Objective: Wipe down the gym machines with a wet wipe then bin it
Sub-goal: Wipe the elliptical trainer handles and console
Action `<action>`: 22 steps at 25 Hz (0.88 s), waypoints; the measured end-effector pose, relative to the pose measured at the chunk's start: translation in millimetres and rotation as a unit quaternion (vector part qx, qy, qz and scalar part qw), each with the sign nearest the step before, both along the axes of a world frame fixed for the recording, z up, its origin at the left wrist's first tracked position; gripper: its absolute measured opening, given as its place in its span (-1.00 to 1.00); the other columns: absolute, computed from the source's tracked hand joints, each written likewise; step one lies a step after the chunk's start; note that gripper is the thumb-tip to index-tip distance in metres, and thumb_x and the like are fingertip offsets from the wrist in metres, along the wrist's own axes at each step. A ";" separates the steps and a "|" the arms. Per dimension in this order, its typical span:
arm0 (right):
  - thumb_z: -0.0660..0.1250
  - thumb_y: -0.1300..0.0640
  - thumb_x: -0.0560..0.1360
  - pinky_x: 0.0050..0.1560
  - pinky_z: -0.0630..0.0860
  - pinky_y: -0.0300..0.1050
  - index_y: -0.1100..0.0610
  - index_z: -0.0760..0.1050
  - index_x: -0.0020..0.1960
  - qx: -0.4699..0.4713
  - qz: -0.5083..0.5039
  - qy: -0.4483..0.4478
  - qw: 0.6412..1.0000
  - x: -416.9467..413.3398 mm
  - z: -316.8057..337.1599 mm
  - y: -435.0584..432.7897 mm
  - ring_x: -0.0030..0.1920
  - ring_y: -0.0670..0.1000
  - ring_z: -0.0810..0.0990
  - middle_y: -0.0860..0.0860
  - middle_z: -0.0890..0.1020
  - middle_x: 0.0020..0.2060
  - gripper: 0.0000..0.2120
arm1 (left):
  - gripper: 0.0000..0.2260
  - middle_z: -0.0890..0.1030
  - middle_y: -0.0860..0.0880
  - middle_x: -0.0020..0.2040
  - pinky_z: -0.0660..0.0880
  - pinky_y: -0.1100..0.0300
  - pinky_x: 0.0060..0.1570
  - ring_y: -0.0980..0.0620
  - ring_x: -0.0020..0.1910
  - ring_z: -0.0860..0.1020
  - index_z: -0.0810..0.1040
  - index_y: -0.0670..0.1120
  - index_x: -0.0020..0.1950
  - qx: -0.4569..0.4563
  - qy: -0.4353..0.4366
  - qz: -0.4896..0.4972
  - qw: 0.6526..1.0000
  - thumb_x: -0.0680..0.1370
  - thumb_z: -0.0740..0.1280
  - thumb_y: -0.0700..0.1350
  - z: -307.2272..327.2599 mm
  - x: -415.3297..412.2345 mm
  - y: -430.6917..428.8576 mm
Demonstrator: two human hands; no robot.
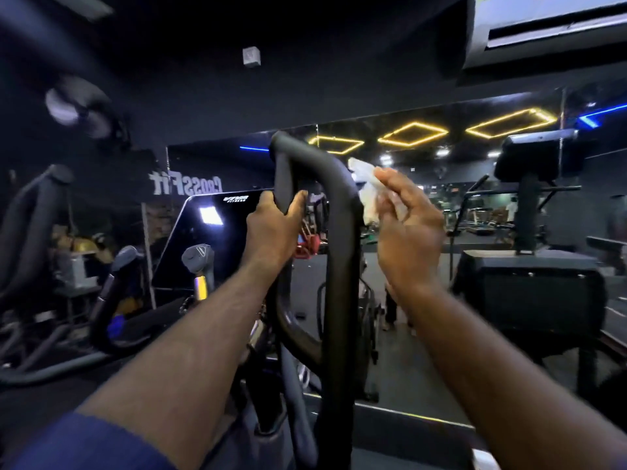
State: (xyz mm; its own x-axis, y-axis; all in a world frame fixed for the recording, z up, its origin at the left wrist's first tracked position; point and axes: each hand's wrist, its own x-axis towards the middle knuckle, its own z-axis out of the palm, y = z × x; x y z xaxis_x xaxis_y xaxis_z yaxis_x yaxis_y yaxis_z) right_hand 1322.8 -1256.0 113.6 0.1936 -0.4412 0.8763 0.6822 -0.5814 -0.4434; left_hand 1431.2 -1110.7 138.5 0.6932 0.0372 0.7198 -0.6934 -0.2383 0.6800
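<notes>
2 hands [271, 228] | 1 wipe [368, 195] | 1 handle loop [339, 249] | 1 console screen [203, 245] | 3 diamond lights [395, 131]

- what stands on the floor [424, 368]?
- dark floor, three black machines on it: middle machine [339, 300] with a looped handlebar [315, 154], right machine [529, 293] beside it, left machine [30, 225] toward the left edge.
</notes>
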 end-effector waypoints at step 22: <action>0.25 0.35 0.64 -0.18 0.65 -0.08 0.14 0.55 0.42 0.235 0.587 0.131 0.764 70.8 58.4 -13.8 -0.17 0.06 0.66 0.19 0.71 0.10 -0.61 | -0.39 0.65 -0.11 -0.31 0.64 -0.16 -0.25 -0.20 -0.37 0.66 0.51 -0.08 -0.11 0.015 -0.029 0.095 0.995 0.58 0.13 0.48 -3.8 -0.1 -5.4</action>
